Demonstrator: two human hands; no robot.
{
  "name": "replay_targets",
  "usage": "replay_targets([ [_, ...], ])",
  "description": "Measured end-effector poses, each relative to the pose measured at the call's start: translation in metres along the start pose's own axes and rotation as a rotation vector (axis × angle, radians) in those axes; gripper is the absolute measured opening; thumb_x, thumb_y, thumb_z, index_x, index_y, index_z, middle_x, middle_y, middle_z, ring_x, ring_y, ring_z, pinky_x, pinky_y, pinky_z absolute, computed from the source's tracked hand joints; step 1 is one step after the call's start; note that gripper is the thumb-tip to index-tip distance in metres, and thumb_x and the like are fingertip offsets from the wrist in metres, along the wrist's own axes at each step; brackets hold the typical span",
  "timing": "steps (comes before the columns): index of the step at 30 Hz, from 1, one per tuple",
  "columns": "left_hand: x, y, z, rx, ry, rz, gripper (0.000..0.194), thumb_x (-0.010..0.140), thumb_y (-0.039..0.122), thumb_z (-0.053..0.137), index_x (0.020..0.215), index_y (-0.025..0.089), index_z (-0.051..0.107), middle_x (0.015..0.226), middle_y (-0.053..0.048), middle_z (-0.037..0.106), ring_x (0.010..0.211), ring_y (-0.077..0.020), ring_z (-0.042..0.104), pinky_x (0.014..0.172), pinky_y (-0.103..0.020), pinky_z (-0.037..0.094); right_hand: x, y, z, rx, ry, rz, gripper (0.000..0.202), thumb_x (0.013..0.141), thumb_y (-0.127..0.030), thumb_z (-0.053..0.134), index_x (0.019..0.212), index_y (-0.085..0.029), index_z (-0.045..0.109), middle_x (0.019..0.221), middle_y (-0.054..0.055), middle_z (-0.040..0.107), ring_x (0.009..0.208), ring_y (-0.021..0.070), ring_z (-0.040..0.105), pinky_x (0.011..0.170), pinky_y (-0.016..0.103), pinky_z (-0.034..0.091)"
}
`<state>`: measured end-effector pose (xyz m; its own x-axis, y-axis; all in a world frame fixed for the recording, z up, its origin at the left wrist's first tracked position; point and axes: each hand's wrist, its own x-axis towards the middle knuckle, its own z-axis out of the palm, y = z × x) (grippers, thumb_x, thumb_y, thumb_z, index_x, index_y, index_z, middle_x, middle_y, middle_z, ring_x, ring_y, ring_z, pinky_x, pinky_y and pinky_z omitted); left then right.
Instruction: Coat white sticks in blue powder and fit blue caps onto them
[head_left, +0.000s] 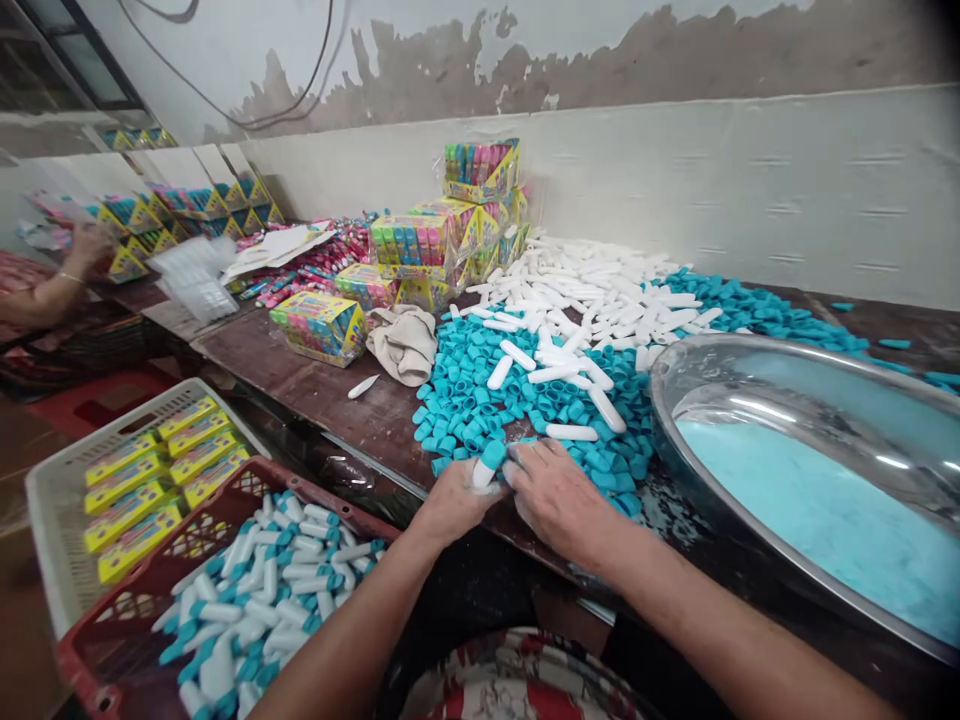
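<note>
My left hand (454,508) is closed around a white plastic tube with a blue cap (491,458), its capped end pointing up. Right beside it, my right hand (559,495) has its fingers curled together at the table's edge; what they hold, if anything, is hidden. Both hands are at the near side of a heap of loose blue caps (469,375). Several white tubes (517,354) lie on those caps, and a larger pile of white tubes (592,290) spreads behind them.
A steel basin (675,440) of pale blue powder stands at right. A red crate (82,640) of capped tubes and a white basket (45,530) of yellow boxes sit lower left. Display boxes (412,245) and a cloth (405,345) lie beyond. Another person's arm (56,295) shows far left.
</note>
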<state>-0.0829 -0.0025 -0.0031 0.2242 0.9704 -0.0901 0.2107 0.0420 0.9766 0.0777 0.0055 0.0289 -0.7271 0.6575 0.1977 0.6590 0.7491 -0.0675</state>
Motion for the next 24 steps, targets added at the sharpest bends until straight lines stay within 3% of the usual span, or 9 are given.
replay_targets([
  [2,0.000,-0.001,0.005,-0.265,-0.063,-0.065,0.029,0.065,0.038,0.064,0.081,0.015,0.057,0.050,0.008,0.040,0.038,-0.0040,0.029,0.039,-0.018,0.025,-0.012,0.004,-0.003,0.165,0.059,0.086,0.025,0.083,-0.014,0.040,0.105,-0.013,0.052,0.105,0.012,0.056,0.097,0.0228,0.048,0.084,0.038,0.036],
  [4,0.000,-0.002,0.009,-0.423,-0.099,-0.112,0.036,0.061,0.038,0.068,0.086,0.015,0.056,0.046,0.010,0.034,0.033,-0.0023,0.023,0.034,-0.018,0.019,-0.023,0.007,-0.005,0.397,0.079,0.269,0.029,0.081,-0.021,0.049,0.109,-0.015,0.050,0.102,0.009,0.059,0.092,0.0200,0.052,0.079,0.033,0.041],
  [6,0.000,-0.002,0.012,-0.458,-0.125,-0.113,0.037,0.061,0.038,0.069,0.086,0.014,0.056,0.044,0.011,0.033,0.031,-0.0019,0.022,0.033,-0.018,0.017,-0.031,0.008,-0.004,0.588,0.055,0.404,0.033,0.077,-0.027,0.056,0.107,-0.016,0.050,0.094,0.005,0.062,0.082,0.0175,0.056,0.072,0.029,0.044],
  [9,-0.001,-0.002,0.017,-0.412,-0.172,-0.093,0.037,0.063,0.038,0.068,0.086,0.012,0.057,0.041,0.010,0.035,0.032,-0.0024,0.026,0.034,-0.017,0.017,-0.035,0.005,-0.001,0.645,0.052,0.433,0.023,0.079,-0.030,0.051,0.098,-0.018,0.055,0.084,0.003,0.065,0.074,0.0167,0.059,0.068,0.028,0.044],
  [13,-0.004,0.005,0.020,-0.238,-0.174,-0.024,0.031,0.066,0.034,0.067,0.086,0.011,0.060,0.052,0.006,0.046,0.045,-0.0049,0.038,0.044,-0.017,0.028,-0.041,0.007,-0.007,0.579,0.127,0.427,0.015,0.081,-0.027,0.046,0.085,-0.019,0.058,0.076,0.003,0.065,0.069,0.0160,0.058,0.064,0.026,0.043],
  [17,-0.009,0.019,0.020,0.109,-0.201,0.099,0.022,0.071,0.030,0.064,0.081,0.011,0.062,0.074,0.001,0.057,0.068,-0.0108,0.048,0.063,-0.020,0.036,-0.054,0.020,-0.027,0.704,0.157,0.528,0.019,0.081,-0.036,0.048,0.085,-0.019,0.055,0.068,0.000,0.060,0.062,0.0138,0.054,0.058,0.024,0.042],
  [21,-0.013,0.025,0.024,0.470,-0.262,0.130,0.018,0.074,0.032,0.060,0.073,0.014,0.061,0.065,0.003,0.057,0.062,-0.0110,0.049,0.057,-0.019,0.033,-0.062,0.023,-0.041,0.877,0.049,0.514,0.021,0.081,-0.039,0.047,0.084,-0.019,0.054,0.063,-0.002,0.056,0.057,0.0122,0.050,0.053,0.022,0.040],
  [24,-0.014,0.021,0.030,0.605,-0.300,0.129,0.018,0.075,0.034,0.057,0.076,0.016,0.061,0.067,0.001,0.061,0.061,-0.0123,0.053,0.054,-0.019,0.032,-0.061,0.018,-0.039,0.902,-0.027,0.487,0.020,0.081,-0.036,0.047,0.079,-0.018,0.055,0.060,-0.002,0.055,0.055,0.0117,0.050,0.052,0.022,0.038],
])
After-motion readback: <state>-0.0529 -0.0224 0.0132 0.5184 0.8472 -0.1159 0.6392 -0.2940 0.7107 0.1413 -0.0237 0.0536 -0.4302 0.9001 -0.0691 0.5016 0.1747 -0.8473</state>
